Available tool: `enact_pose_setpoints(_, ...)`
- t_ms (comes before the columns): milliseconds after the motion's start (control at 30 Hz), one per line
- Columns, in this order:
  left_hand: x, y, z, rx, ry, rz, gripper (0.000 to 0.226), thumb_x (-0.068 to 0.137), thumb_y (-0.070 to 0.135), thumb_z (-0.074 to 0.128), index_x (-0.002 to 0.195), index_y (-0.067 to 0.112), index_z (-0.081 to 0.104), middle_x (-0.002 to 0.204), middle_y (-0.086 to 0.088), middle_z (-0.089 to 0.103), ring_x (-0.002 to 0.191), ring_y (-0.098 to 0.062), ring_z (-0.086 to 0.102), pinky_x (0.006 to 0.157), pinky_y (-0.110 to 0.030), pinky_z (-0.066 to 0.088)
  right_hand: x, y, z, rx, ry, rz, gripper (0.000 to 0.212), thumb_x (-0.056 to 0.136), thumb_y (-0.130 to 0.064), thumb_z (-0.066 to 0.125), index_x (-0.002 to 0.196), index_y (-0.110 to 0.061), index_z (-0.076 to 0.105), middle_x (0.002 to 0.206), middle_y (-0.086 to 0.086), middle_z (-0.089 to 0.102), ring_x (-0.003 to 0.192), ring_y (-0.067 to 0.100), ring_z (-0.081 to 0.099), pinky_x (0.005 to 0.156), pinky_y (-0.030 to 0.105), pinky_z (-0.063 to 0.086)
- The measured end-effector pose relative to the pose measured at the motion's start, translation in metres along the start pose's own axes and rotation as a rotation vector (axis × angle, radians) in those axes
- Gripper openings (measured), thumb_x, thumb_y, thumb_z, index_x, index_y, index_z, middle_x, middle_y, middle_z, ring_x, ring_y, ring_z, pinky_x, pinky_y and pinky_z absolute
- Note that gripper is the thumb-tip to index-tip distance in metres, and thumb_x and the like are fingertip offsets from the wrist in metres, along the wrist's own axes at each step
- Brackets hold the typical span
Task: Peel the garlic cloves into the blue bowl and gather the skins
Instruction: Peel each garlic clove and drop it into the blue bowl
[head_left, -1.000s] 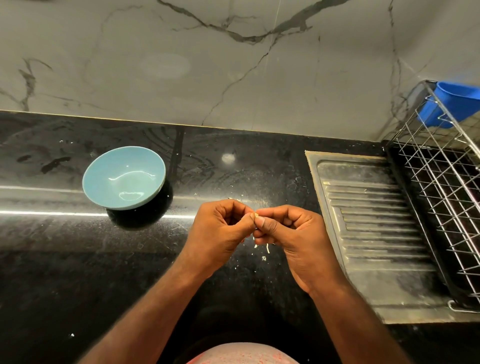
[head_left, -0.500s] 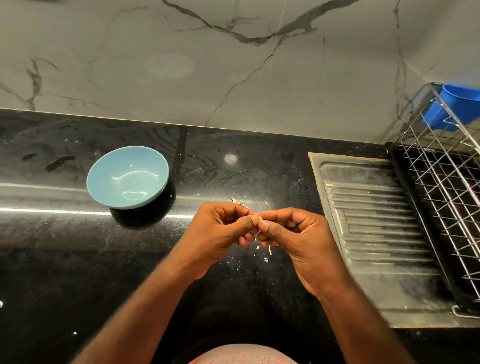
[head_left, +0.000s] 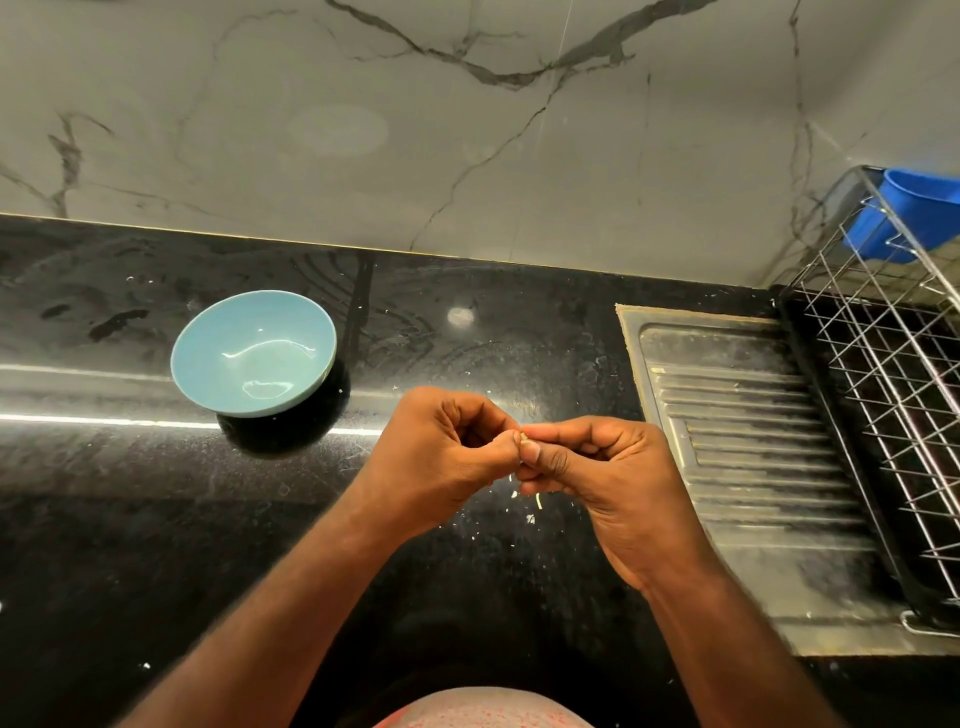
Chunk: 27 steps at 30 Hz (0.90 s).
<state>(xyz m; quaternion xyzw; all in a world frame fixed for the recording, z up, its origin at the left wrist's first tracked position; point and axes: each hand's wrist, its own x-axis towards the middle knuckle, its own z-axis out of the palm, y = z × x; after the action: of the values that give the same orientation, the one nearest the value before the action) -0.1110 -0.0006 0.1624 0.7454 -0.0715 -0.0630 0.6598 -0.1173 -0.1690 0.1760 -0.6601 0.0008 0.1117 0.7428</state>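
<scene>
Both hands meet low over the black table (head_left: 104, 519), right of the blue bowl (head_left: 208, 358) and left of the steel draining board (head_left: 737, 441). The left hand (head_left: 441, 452) is curled, its thumb pressed forward against the right thumb. The right hand (head_left: 608, 478) is curled the same way, with its forefinger hooked over the top. Between the two thumb tips they pinch a garlic clove (head_left: 523, 440). Only a pale sliver of it shows, so how much skin it carries cannot be told.

Compared with half a second ago, very little differs. The hands have stayed over the same patch of table and the pinch point has barely shifted. The left hand's lower fingers now tuck further under its thumb than they did. The bowl has not moved; it sits upright on the table, well apart from the hands, and its glazed inside catches the light.

The garlic skins (head_left: 537, 501) lie as small pale flecks on the table just below the fingertips, where they lay a moment ago.

A wire dish rack (head_left: 893, 389) stands on the far right beyond the draining board, with a blue plastic cup (head_left: 904, 218) hung on its back corner. A grey-veined marble wall (head_left: 467, 130) rises behind the table.
</scene>
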Motion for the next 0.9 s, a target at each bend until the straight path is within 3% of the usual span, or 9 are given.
enact_pose_setpoints(100,-0.001,-0.001,0.005,0.006,0.038,0.004,0.010,0.085,0.004,0.072,0.076,0.008,0.072,0.059,0.002,0.067,0.052,-0.009,0.055,0.049,-0.021,0.045,0.000,0.002,0.001,0.014,0.010,0.000,0.014,0.071,-0.007,0.073,0.085,-0.006,0.077,0.079,0.017,0.075,0.068,0.025,0.072,0.061,0.028,0.061)
enact_pose_setpoints(533,-0.006,-0.006,0.014,-0.097,0.148,-0.020,0.014,0.089,0.003,0.066,0.078,0.012,0.068,0.063,0.006,0.069,0.055,-0.001,0.061,0.054,-0.014,0.047,0.000,0.011,0.007,0.082,0.051,0.001,0.020,0.077,-0.009,0.070,0.095,-0.001,0.072,0.079,0.015,0.073,0.070,0.022,0.070,0.063,0.027,0.058)
enact_pose_setpoints(733,-0.005,-0.010,0.013,-0.114,0.145,-0.053,0.009,0.089,0.008,0.068,0.084,0.014,0.072,0.072,-0.001,0.072,0.062,-0.008,0.064,0.056,-0.017,0.050,0.001,0.010,0.006,0.025,0.075,-0.017,0.014,0.085,0.001,0.067,0.093,-0.007,0.075,0.080,0.013,0.075,0.071,0.020,0.070,0.065,0.026,0.058)
enact_pose_setpoints(900,-0.004,-0.010,0.010,-0.104,0.114,-0.086,0.005,0.088,0.011,0.069,0.086,0.012,0.073,0.074,-0.006,0.072,0.062,-0.010,0.065,0.056,-0.018,0.051,0.001,0.009,0.005,-0.111,0.089,-0.077,0.017,0.084,-0.003,0.069,0.091,-0.016,0.077,0.078,0.007,0.076,0.071,0.019,0.072,0.066,0.026,0.060)
